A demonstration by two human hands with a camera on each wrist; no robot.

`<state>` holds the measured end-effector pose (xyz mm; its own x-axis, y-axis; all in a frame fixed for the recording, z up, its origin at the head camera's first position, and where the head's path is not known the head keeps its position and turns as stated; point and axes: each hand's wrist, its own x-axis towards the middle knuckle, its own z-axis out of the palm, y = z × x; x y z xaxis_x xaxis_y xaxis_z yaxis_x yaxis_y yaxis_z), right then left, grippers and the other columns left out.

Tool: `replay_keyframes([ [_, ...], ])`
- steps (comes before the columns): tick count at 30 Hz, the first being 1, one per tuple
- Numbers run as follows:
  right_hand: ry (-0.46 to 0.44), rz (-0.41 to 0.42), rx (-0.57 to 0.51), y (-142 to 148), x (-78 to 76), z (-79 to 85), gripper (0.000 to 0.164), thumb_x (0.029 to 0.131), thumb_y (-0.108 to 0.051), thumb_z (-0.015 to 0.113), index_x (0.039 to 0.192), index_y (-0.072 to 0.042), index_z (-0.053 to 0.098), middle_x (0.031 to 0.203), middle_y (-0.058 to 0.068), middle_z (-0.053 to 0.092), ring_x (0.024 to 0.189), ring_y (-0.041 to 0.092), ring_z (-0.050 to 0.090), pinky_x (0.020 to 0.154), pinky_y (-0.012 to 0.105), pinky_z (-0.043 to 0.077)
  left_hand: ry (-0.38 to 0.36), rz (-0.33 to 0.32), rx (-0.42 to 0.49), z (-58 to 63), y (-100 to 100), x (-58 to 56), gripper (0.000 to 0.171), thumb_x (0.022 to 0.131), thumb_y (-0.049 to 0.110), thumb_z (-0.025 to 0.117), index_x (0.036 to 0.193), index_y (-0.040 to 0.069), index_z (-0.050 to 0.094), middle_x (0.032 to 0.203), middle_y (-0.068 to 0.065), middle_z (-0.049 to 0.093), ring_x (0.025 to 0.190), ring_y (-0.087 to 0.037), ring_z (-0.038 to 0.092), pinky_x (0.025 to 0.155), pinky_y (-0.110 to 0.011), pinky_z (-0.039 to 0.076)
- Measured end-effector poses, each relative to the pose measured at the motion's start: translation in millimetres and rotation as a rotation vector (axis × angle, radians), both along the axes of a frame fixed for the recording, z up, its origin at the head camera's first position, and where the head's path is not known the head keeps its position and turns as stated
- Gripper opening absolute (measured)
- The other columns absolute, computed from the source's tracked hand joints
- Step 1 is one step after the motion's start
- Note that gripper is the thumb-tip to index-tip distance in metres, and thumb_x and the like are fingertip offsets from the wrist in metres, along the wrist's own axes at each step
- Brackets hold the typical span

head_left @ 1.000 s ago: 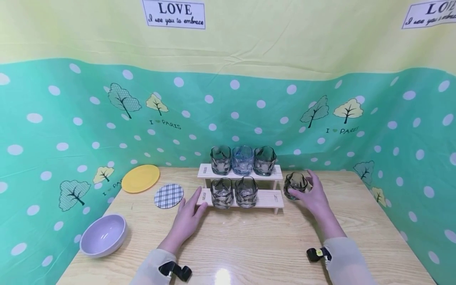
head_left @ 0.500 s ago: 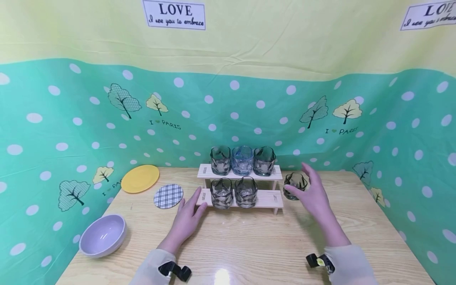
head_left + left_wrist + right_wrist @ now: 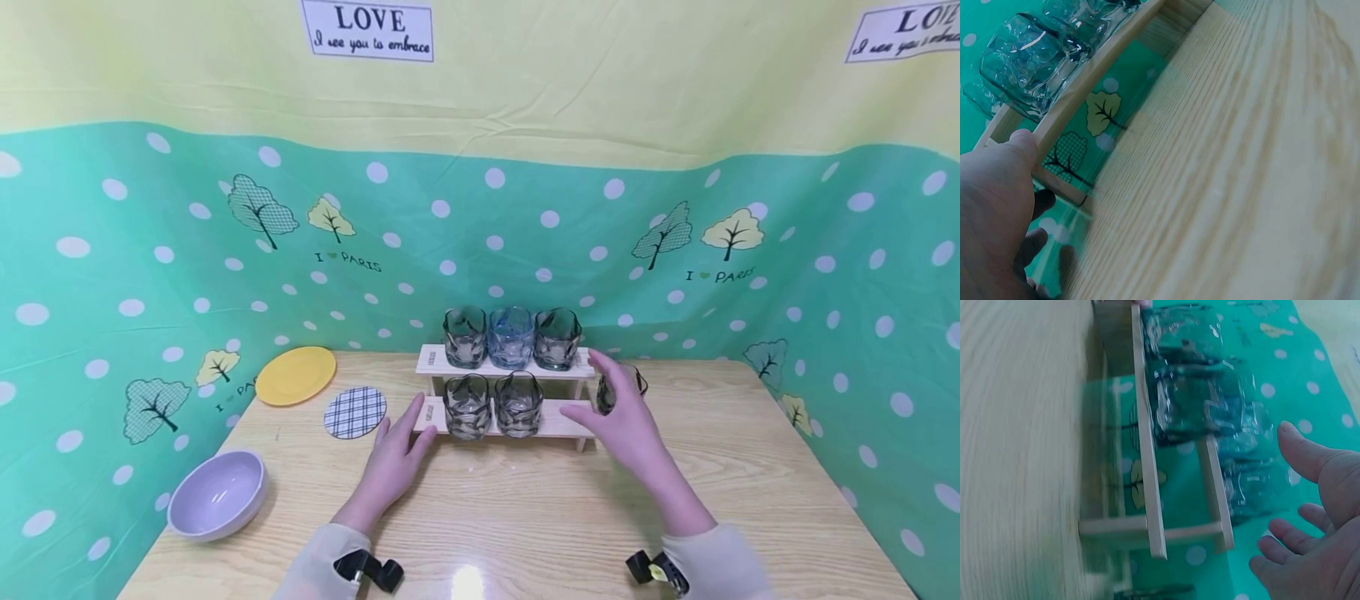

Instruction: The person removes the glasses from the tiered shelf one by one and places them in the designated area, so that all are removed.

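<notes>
Head view, wood-grain table (image 3: 510,508), dotted backdrop (image 3: 517,242), left hand (image 3: 392,465) relaxed against rack (image 3: 551,421), right hand (image 3: 632,427) spread, empty

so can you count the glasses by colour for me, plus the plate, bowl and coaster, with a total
Smoke-grey glass tumblers: 5
Blue glass tumbler: 1
Yellow plate: 1
Lilac bowl: 1
Round plaid coaster: 1
Total: 9
</notes>
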<state>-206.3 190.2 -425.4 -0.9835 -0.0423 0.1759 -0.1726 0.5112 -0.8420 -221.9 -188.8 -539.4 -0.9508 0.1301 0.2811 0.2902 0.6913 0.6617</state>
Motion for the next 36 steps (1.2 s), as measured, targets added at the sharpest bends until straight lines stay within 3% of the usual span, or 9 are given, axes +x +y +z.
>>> replay_keyframes([
  [8, 0.005, 0.055, -0.015, -25.0, 3.0, -5.9, 0.105, 0.088, -0.029, 0.096, 0.174, -0.024, 0.035, 0.177, 0.004, 0.037, 0.159, 0.041, 0.036, 0.126, 0.069, 0.033, 0.000, -0.002, -0.003, -0.2, -0.1, 0.1, 0.071, 0.117, 0.041, 0.057, 0.174, 0.007, 0.033, 0.170, -0.016, 0.046, 0.151, -0.041, 0.051, 0.135, -0.065, 0.004],
  [17, -0.009, 0.109, -0.043, -51.7, 3.7, -17.7, 0.108, 0.085, -0.026, 0.098, 0.173, -0.023, 0.036, 0.173, 0.006, 0.040, 0.157, 0.037, 0.042, 0.129, 0.059, 0.033, 0.004, -0.001, -0.001, -1.3, -0.3, 0.5, 0.069, 0.117, 0.039, 0.057, 0.173, 0.006, 0.034, 0.168, -0.016, 0.048, 0.150, -0.041, 0.053, 0.135, -0.065, 0.006],
  [25, -0.055, 0.094, 0.004, -65.5, 2.3, -25.6, 0.112, 0.085, -0.031, 0.099, 0.175, -0.030, 0.032, 0.178, 0.011, 0.031, 0.158, 0.049, 0.037, 0.125, 0.073, 0.031, 0.012, 0.004, 0.004, -1.6, -0.3, 0.9, 0.068, 0.117, 0.038, 0.058, 0.173, 0.007, 0.035, 0.167, -0.017, 0.050, 0.148, -0.042, 0.054, 0.134, -0.067, 0.007],
  [28, -0.058, 0.081, -0.011, -68.3, 0.9, -26.3, 0.115, 0.084, -0.028, 0.099, 0.176, -0.033, 0.030, 0.179, 0.010, 0.030, 0.157, 0.048, 0.038, 0.126, 0.071, 0.031, 0.009, 0.008, 0.004, -0.9, -0.2, 0.9, 0.068, 0.117, 0.039, 0.058, 0.173, 0.007, 0.035, 0.167, -0.016, 0.050, 0.148, -0.043, 0.054, 0.135, -0.067, 0.007],
  [30, -0.064, 0.075, -0.023, -70.1, -0.9, -26.8, 0.116, 0.084, -0.028, 0.099, 0.176, -0.035, 0.028, 0.180, 0.008, 0.028, 0.147, 0.049, 0.050, 0.123, 0.069, 0.038, 0.004, 0.010, 0.001, -0.3, -0.2, 0.9, 0.068, 0.117, 0.038, 0.058, 0.173, 0.007, 0.035, 0.167, -0.016, 0.049, 0.149, -0.043, 0.053, 0.135, -0.066, 0.006],
  [36, -0.050, 0.066, -0.025, -75.1, -7.9, -29.0, 0.115, 0.085, -0.029, 0.099, 0.176, -0.034, 0.029, 0.181, 0.010, 0.026, 0.151, 0.050, 0.045, 0.122, 0.073, 0.037, -0.001, -0.001, -0.007, 1.0, 0.2, 1.2, 0.070, 0.117, 0.039, 0.057, 0.173, 0.005, 0.033, 0.169, -0.017, 0.046, 0.151, -0.042, 0.050, 0.135, -0.064, 0.005],
])
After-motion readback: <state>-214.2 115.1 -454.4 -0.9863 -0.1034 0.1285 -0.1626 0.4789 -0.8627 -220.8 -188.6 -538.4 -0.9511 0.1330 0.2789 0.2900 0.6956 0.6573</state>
